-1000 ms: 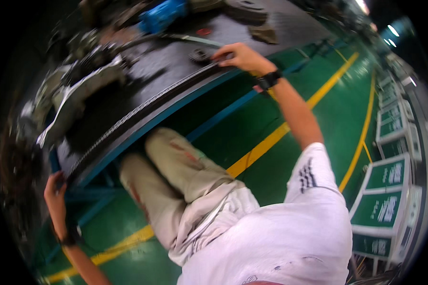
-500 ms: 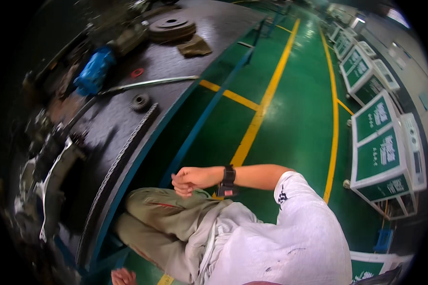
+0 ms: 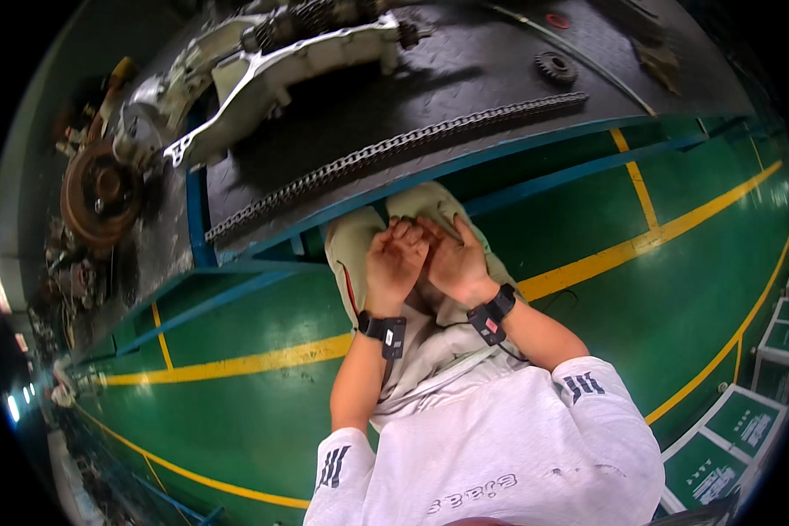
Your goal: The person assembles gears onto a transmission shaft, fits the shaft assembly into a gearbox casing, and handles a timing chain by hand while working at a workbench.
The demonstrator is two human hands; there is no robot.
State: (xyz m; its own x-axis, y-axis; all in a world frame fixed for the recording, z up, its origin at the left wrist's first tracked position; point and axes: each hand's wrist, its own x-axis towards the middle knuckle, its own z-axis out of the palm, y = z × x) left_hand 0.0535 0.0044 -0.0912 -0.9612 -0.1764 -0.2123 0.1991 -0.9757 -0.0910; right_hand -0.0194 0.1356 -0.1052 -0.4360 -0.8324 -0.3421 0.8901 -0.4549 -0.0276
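In front of my lap, my left hand [image 3: 397, 263] and my right hand [image 3: 455, 260] are held side by side, palms turned up, fingertips close together or touching. The fingers of my left hand are loosely bent over its bare palm. On my right hand the thumb stands apart from the fingers, and no object shows in it. Each wrist wears a black strap with a small box. Just past my knees, a long metal chain [image 3: 394, 145] lies along the near edge of the dark workbench [image 3: 465, 83]. A toothed gear [image 3: 555, 67] sits near the chain's right end.
A pale metal housing [image 3: 311, 66] with a geared shaft occupies the bench's left part. A rusty round hub [image 3: 103, 191] is further left. A long rod [image 3: 579, 57] and a red ring [image 3: 557, 20] lie at the back right. White-and-green cabinets [image 3: 719, 451] stand behind right.
My view has swung left toward the bench. My hands, apart before with the left at the lower edge, are now together over my lap with palms up.
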